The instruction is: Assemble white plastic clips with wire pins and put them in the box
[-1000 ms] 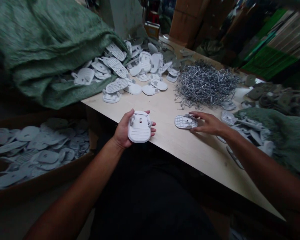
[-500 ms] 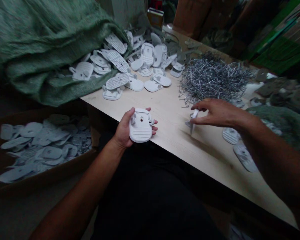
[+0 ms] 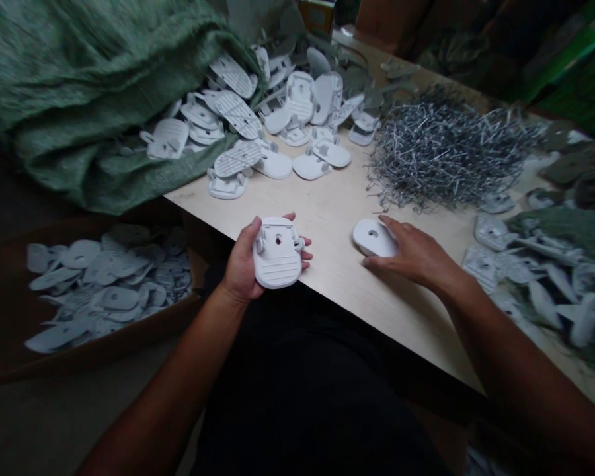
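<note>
My left hand [image 3: 241, 263] holds a white moulded plastic plate [image 3: 277, 254] at the table's front edge, with its ribbed end toward me and small clips around a central hole facing up. The fingers curl behind it, out of sight. My right hand [image 3: 414, 252] lies low on the pale wooden table [image 3: 327, 218], cupping a white oval plastic plate [image 3: 374, 238] between thumb and fingers. That plate sits with its smooth face up and a round hole showing. Its underside is hidden.
A green woven sack [image 3: 94, 106] spills many white plates across the table's far side. A tangled heap of bent metal wire pieces [image 3: 446, 155] lies right of them. A cardboard box [image 3: 109, 291] of grey-white plates stands low at left; another green sack [image 3: 560, 225] lies right.
My right hand has come down from holding the oval plate on edge, and the plate now lies flat, smooth face up. My left hand keeps its hold. The view has shifted, moving the table rightward.
</note>
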`<state>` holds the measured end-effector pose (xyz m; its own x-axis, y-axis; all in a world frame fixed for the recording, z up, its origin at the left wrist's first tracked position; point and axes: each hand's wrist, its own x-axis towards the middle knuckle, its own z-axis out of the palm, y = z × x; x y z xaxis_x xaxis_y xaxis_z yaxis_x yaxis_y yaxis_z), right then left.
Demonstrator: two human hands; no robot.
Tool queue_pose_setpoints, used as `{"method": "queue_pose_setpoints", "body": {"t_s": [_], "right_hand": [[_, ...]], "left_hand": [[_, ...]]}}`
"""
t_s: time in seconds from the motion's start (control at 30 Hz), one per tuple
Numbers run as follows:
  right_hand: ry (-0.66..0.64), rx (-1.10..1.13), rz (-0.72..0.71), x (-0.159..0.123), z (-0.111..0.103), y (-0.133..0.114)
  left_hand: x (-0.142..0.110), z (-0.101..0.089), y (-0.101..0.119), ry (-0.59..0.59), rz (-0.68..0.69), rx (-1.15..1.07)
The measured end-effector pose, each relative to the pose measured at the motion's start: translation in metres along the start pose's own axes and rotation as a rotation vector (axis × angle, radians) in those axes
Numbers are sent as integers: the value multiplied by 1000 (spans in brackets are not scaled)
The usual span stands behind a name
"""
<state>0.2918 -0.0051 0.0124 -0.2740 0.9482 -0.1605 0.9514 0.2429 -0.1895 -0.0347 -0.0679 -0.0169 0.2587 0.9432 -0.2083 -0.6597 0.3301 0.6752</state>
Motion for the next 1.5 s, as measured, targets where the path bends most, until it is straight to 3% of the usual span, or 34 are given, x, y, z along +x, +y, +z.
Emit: {"method": "queue_pose_setpoints", "body": {"t_s": [0.33,0.67,0.77,0.83,0.93,1.03,1.17,1.3,1.5], "right_hand": [[35,39,-78,-12,18,16],[11,138,-27,-13,9,14],[31,294,-3,-11,8,10],[-10,615,-8,-11,8,3],[-232,1208,-66,-13,6,-18],[-341,1512,-117,-15,7,-46],[-301,1630,-151,-14,16,-75],[-279,1670,-160,-13,25,-89],[-153,1576,-201,-25,36,-107]], "left_hand": [[8,10,-4,48,-16,34],[5,10,-1,81,-21,58],[7,12,-2,104,-9,83],[8,14,-4,108,5,100],[10,19,-7,133,36,128],[10,23,-10,156,73,159],[7,24,-10,186,128,219],[3,24,-11,200,192,306],[-6,31,-20,207,271,474]]}}
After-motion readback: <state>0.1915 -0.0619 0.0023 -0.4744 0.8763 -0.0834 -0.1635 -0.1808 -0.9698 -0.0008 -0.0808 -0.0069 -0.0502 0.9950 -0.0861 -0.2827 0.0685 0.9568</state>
